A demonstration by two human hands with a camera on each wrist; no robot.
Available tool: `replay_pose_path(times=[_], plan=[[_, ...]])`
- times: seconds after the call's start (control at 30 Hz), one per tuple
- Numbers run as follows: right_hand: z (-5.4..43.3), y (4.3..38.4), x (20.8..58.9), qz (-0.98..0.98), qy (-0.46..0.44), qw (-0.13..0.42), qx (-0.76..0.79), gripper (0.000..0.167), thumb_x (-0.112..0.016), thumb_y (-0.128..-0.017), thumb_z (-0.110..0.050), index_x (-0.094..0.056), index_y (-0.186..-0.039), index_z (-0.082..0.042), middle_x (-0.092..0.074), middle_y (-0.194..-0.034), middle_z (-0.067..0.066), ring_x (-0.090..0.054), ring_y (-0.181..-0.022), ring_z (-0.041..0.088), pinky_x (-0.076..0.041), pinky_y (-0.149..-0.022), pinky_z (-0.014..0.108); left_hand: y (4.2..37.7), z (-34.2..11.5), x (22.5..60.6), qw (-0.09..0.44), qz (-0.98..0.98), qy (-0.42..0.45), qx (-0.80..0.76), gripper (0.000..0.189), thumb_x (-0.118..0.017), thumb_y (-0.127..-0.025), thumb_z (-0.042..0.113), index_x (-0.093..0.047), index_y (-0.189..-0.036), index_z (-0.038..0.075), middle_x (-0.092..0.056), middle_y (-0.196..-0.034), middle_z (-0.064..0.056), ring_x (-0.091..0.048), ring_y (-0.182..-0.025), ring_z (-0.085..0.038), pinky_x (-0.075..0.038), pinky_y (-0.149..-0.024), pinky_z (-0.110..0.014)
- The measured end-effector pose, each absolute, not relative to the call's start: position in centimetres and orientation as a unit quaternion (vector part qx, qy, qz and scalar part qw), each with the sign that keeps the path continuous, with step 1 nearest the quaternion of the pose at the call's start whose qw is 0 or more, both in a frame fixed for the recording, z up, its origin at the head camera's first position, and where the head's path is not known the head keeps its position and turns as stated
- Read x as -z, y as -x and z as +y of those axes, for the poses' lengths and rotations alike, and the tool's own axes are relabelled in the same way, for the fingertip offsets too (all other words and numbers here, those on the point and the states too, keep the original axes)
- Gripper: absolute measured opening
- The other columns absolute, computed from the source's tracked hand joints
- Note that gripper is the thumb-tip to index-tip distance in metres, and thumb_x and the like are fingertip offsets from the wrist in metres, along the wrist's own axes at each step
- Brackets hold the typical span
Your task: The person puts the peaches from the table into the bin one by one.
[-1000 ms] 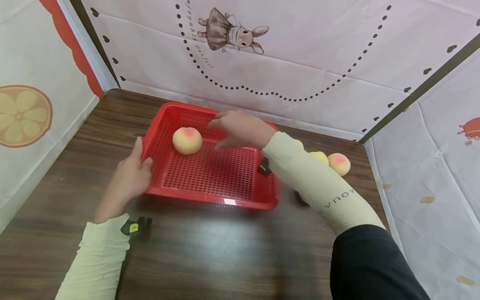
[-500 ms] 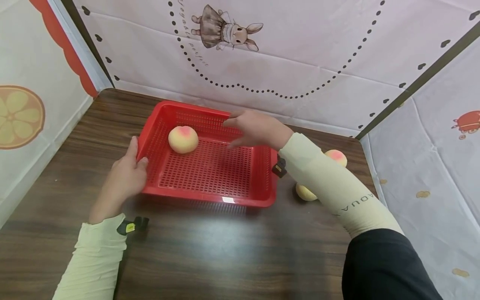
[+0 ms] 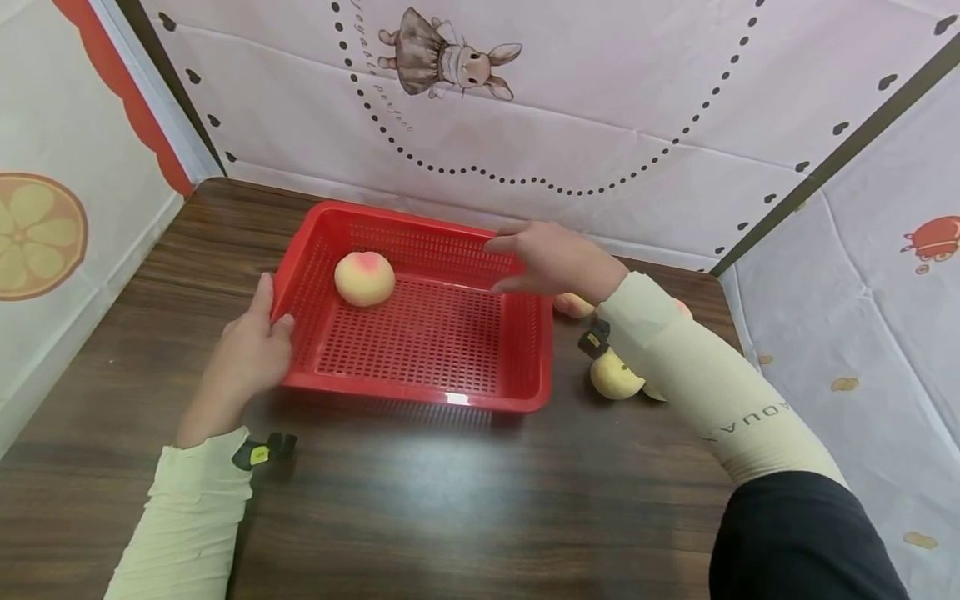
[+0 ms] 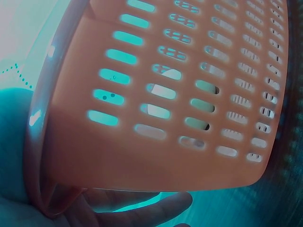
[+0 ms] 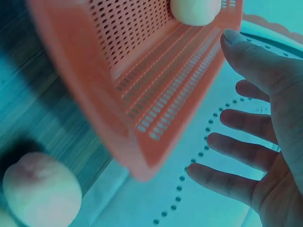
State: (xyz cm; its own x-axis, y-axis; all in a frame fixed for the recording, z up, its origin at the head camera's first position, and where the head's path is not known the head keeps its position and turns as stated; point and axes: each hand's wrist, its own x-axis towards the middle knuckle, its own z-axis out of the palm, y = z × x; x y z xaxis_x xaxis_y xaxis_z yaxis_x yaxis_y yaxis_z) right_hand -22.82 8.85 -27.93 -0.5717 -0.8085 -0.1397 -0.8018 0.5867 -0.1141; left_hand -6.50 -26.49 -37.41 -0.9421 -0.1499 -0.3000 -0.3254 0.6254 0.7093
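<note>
A red plastic basket [image 3: 411, 333] with perforated walls sits on the wooden table, one peach [image 3: 364, 279] inside near its left end. My left hand [image 3: 251, 346] grips the basket's left end, thumb over the rim; in the left wrist view the fingers [image 4: 151, 210] reach beneath the wall. Over the back right corner of the basket hovers my right hand [image 3: 558, 258], fingers spread and holding nothing. Beside the basket's right end lies another peach [image 3: 573, 305], partly behind the right wrist. The right wrist view shows a peach [image 5: 41, 191] on the table too.
Right of the basket, a yellow fruit [image 3: 615, 377] and more fruit lie partly hidden under the right sleeve [image 3: 712, 392]. White printed sheets [image 3: 600, 92] wall the table in at the back and both sides. Dark wood table [image 3: 450, 500] extends in front of the basket.
My right hand has moved right, from over the middle of the basket to its back right corner, staying open. The left hand keeps its grip. The peach inside the basket stays in place.
</note>
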Motion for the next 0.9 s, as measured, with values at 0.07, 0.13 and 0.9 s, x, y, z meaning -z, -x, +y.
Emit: replay_pose_path(times=[0.07, 0.13, 0.9], plan=[[9.6, 22.9, 27.9, 0.892, 0.444, 0.086, 0.019, 0.055, -0.083, -0.090, -0.040, -0.069, -0.136, -0.013, -0.070, -0.130, 0.006, -0.070, -0.115, 0.025, -0.056, -0.102, 0.042, 6.5, -26.5, 37.4, 0.105, 0.896, 0.132, -0.411, 0.082, -0.040, -0.111, 0.035, 0.024, -0.162, 0.024, -0.031, -0.161, -0.035, -0.061, -0.109, -0.044, -0.062, -0.084, -0.054], [10.2, 23.0, 27.9, 0.897, 0.433, 0.085, 0.018, 0.058, -0.083, -0.089, -0.040, -0.068, -0.138, -0.012, -0.069, -0.136, 0.007, -0.069, -0.120, 0.027, -0.055, -0.106, 0.043, 6.4, -26.5, 37.4, 0.104, 0.896, 0.132, -0.410, 0.083, -0.040, -0.111, 0.035, 0.024, -0.162, 0.024, -0.031, -0.161, -0.035, -0.062, -0.107, -0.043, -0.063, -0.082, -0.052], [17.5, 23.3, 28.6, 0.903, 0.423, 0.051, 0.055, 0.051, -0.085, -0.087, -0.034, -0.071, -0.133, -0.015, -0.073, -0.127, 0.006, -0.069, -0.118, 0.027, -0.056, -0.102, 0.047, 6.4, -26.4, 37.5, 0.109, 0.897, 0.135, -0.407, 0.083, -0.039, -0.111, 0.037, 0.025, -0.162, 0.025, -0.030, -0.161, -0.035, -0.062, -0.110, -0.044, -0.060, -0.089, -0.061]])
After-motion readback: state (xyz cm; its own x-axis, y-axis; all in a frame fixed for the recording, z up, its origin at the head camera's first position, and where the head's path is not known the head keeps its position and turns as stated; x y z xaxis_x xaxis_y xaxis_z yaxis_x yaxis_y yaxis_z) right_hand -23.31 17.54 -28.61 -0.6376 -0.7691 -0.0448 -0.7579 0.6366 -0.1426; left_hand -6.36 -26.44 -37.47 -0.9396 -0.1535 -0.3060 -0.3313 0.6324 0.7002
